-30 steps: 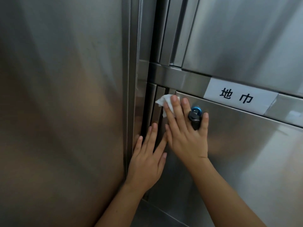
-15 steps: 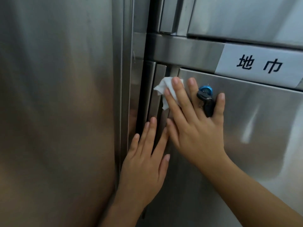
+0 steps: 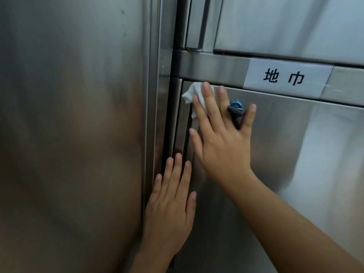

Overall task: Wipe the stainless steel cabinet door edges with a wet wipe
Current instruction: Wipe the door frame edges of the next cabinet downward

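A stainless steel cabinet door (image 3: 295, 164) fills the right of the view. My right hand (image 3: 222, 138) lies flat on its upper left corner, straight fingers pressing a white wet wipe (image 3: 192, 93) against the door's left edge just under the crossbar. A blue lock with a dark key (image 3: 236, 111) sticks out between my ring and little fingers. My left hand (image 3: 171, 203) rests flat, fingers straight, lower down on the same door edge beside the dark vertical gap (image 3: 167, 125).
A wide steel side panel (image 3: 69, 134) covers the left. A horizontal crossbar (image 3: 208, 66) carries a white label with black characters (image 3: 285, 77). Another steel door (image 3: 295, 24) sits above it.
My right hand has slid the wipe upward along the door edge to the top corner. My left hand has stayed flat lower on the edge.
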Demonstrator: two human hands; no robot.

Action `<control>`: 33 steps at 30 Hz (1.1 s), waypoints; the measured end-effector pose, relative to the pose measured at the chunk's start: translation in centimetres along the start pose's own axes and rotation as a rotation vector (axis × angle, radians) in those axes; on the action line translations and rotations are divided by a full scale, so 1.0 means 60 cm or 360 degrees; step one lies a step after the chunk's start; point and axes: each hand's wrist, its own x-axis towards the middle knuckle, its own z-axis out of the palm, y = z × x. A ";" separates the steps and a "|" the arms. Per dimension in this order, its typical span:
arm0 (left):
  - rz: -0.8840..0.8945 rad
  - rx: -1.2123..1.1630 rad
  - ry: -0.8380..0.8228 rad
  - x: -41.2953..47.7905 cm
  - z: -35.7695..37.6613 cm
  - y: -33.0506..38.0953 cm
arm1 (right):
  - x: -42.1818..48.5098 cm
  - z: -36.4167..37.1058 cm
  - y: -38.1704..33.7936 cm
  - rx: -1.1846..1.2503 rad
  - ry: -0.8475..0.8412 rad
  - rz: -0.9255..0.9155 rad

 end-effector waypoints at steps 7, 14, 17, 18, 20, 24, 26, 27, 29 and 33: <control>-0.0036 0.0060 0.0043 -0.017 0.008 -0.012 | -0.060 0.032 -0.016 0.0213 0.0054 -0.0034; -0.0079 0.0097 0.0032 -0.021 0.020 -0.013 | -0.030 0.016 -0.041 0.0371 -0.0002 0.0168; -0.0061 0.0113 0.0025 -0.016 0.024 -0.015 | 0.001 0.017 -0.051 0.0432 0.0045 0.0279; -0.0063 0.0113 0.0025 -0.014 0.024 -0.016 | 0.001 0.020 -0.051 0.0392 0.0053 0.0263; -0.0065 0.0104 0.0042 -0.010 0.024 -0.016 | -0.008 0.026 -0.047 0.0350 0.0066 0.0195; -0.0043 0.0062 0.0073 -0.009 0.021 -0.016 | -0.025 0.023 -0.045 0.0391 -0.0005 0.0140; -0.0060 0.0041 0.0078 -0.011 0.019 -0.015 | -0.019 0.018 -0.044 0.0414 -0.0045 0.0171; -0.0064 0.0034 0.0072 -0.012 0.017 -0.014 | -0.012 0.015 -0.043 0.0425 -0.0060 0.0203; -0.0051 0.0029 0.0050 -0.014 0.013 -0.012 | 0.009 0.009 -0.047 0.0473 -0.0066 0.0323; -0.0049 -0.0004 0.0048 -0.013 0.008 -0.010 | 0.030 0.001 -0.060 0.0408 -0.0040 0.0481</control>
